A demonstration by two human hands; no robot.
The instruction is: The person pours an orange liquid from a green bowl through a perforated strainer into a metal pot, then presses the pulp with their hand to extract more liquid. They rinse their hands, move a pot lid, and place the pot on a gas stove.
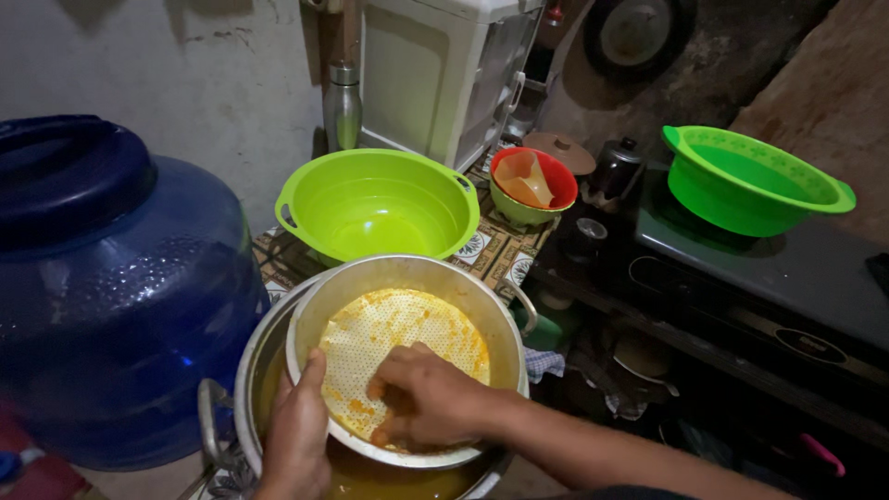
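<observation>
The left hand sits closest, at the bottom edge, its thumb hooked over the near rim of a metal strainer and its fingers wrapped under that rim, so it has the strainer gripped. The right hand is inside the strainer, fingers curled down and pressed against the perforated bottom; whether it pinches anything beneath them cannot be told.

The strainer is a round, pale metal bowl with steep sides, so it has no real long axis; its mouth faces up and is tipped slightly toward the camera, the far wall standing higher than the near rim. Its flat bottom is covered with small holes and smeared with orange-yellow pulp, thickest around the edge. It rests in the mouth of a larger metal pot with a side handle, and yellowish liquid shows in the pot below the near rim.

Just left of the pot stands a big blue water jug. Behind it sits an empty lime-green basin, then a small red-and-green bowl. A green colander rests on a dark stove to the right.
</observation>
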